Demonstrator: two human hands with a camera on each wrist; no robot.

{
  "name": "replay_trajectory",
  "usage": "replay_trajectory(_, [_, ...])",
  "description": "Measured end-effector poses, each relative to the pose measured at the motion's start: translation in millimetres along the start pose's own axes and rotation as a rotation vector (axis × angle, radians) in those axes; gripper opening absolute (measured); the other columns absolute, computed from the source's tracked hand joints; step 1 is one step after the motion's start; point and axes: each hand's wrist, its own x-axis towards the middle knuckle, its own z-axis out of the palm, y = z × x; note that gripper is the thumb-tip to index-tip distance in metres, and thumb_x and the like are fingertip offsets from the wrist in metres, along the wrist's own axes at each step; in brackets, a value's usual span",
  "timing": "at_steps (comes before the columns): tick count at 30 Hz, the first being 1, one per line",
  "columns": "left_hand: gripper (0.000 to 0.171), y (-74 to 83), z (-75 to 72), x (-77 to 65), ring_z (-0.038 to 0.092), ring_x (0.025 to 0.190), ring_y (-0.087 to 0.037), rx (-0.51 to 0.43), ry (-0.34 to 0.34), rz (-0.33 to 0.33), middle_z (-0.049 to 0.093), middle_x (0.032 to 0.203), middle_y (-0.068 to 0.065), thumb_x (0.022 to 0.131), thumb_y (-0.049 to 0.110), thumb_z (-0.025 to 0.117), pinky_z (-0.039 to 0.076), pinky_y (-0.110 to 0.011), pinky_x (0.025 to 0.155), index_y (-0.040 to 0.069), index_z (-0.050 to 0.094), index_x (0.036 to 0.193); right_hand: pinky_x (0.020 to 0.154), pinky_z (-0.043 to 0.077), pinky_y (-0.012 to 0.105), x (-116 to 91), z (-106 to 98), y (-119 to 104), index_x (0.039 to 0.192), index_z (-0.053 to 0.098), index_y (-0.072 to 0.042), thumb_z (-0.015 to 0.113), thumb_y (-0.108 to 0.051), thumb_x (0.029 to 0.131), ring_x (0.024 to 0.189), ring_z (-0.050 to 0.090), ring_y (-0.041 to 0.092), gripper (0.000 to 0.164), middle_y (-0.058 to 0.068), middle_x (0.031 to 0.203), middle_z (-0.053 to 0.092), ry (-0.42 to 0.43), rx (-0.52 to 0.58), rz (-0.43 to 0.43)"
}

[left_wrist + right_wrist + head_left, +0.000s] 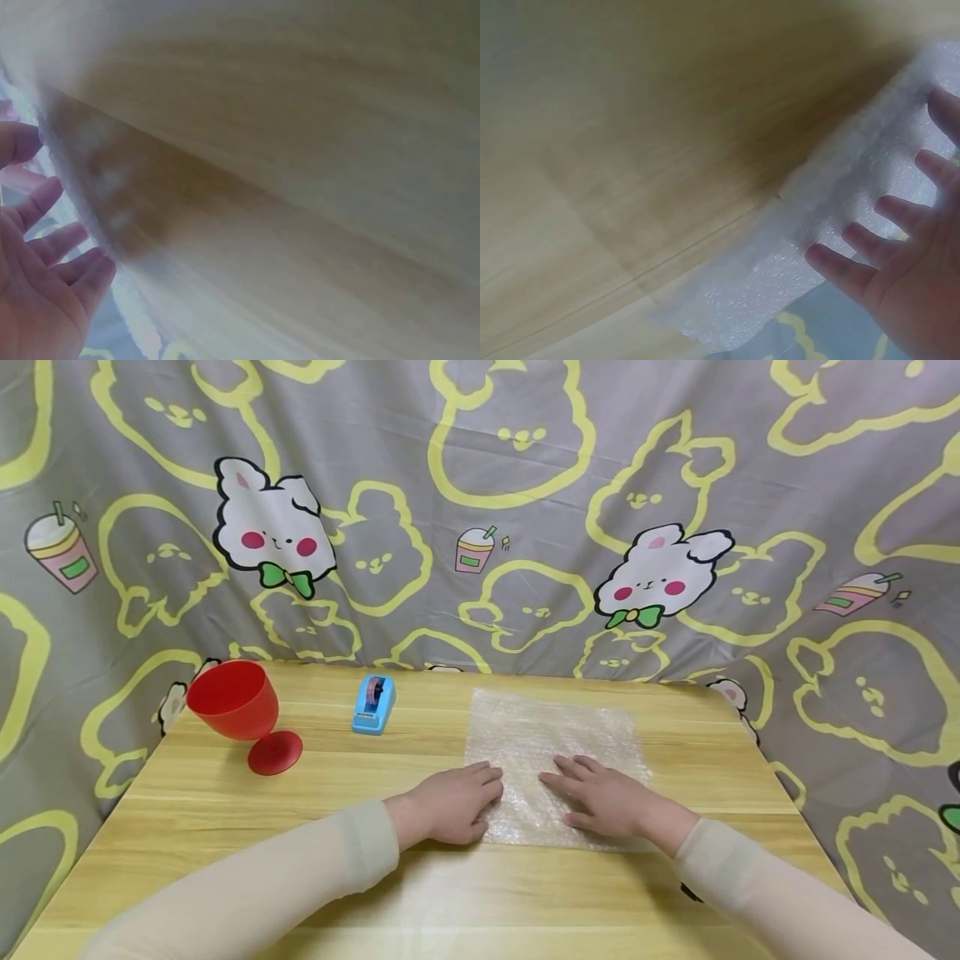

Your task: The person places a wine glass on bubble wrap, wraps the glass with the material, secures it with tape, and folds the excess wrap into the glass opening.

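The fingers of the right hand [603, 797] are spread wide, resting flat on a clear sheet of bubble wrap [555, 727]; the thumb stands apart from the others, and the right wrist view shows clear gaps between the fingers. The fingers of the left hand [457, 802] are loosely bent and lie over the sheet's left edge, the thumb near its closest left corner. Whether they press down cannot be told.

The bubble wrap lies spread out, a little right of centre, on the wood-grained bench [330, 797]. Pale long sleeves [285, 877] cover both forearms, which reach in from the near side. A small dark object [691, 892] shows partly beside the right sleeve, too hidden to make out.

Farther out, a blue tape dispenser [372, 704] with its roll sits left of the sheet, toward the far side. Beyond it to the left, a red goblet [238, 702] stands on its round foot. Behind the bench hangs a grey curtain [405, 443] with yellow outlined figures, white rabbit faces and pink drink cups.
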Motion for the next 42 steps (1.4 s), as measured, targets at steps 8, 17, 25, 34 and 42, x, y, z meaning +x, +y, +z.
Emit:
replay_trajectory(8, [0.058, -2.6, 0.7, -7.2, 0.038, 0.143, -0.029, 0.004, -0.002, -0.010, 0.043, 0.154, -0.010, 0.095, 0.032, 0.060, 0.032, -0.039, 0.117, 0.015, 0.046, 0.149, 0.108, 0.038, 0.061, 4.7, -1.0, -5.4, 0.157, 0.034, -0.022, 0.060, -0.040, 0.100, 0.143, 0.030, 0.044, 0.066, 0.018, 0.161, 0.027, -0.005, -0.011, -0.002])
replay_trajectory(17, [0.057, -7.1, 0.2, -17.2, 0.039, 0.142, -0.029, 0.006, 0.006, 0.004, 0.042, 0.153, -0.011, 0.095, 0.033, 0.059, 0.034, -0.040, 0.116, 0.018, 0.048, 0.149, 0.108, 0.038, 0.060, 10.4, -0.7, -11.1, 0.158, 0.032, -0.024, 0.059, -0.041, 0.100, 0.144, 0.030, 0.043, 0.066, 0.017, 0.162, 0.026, -0.017, -0.015, -0.008])
replay_trajectory(25, [0.056, -11.5, -0.1, -26.0, 0.039, 0.142, -0.030, -0.014, 0.007, -0.001, 0.043, 0.152, -0.012, 0.095, 0.033, 0.060, 0.035, -0.041, 0.115, 0.017, 0.050, 0.148, 0.108, 0.037, 0.060, 16.3, -1.0, -17.4, 0.158, 0.031, -0.024, 0.057, -0.043, 0.101, 0.144, 0.030, 0.042, 0.065, 0.016, 0.162, 0.026, -0.017, -0.038, -0.023])
replay_trajectory(34, [0.056, -18.8, 3.0, -35.7, 0.041, 0.140, -0.031, -0.042, 0.030, -0.001, 0.045, 0.151, -0.013, 0.094, 0.033, 0.062, 0.036, -0.043, 0.114, 0.016, 0.051, 0.146, 0.110, 0.037, 0.059, 24.2, -0.6, -27.0, 0.158, 0.031, -0.026, 0.055, -0.044, 0.101, 0.144, 0.030, 0.042, 0.065, 0.015, 0.162, 0.026, -0.015, -0.056, -0.020])
replay_trajectory(42, [0.056, -20.1, 0.6, -43.4, 0.041, 0.140, -0.031, -0.061, 0.035, -0.004, 0.045, 0.150, -0.014, 0.094, 0.032, 0.062, 0.037, -0.044, 0.114, 0.015, 0.052, 0.146, 0.110, 0.037, 0.057, 29.5, -1.0, -30.9, 0.159, 0.029, -0.028, 0.053, -0.047, 0.102, 0.145, 0.030, 0.040, 0.064, 0.013, 0.163, 0.025, -0.029, -0.086, -0.021])
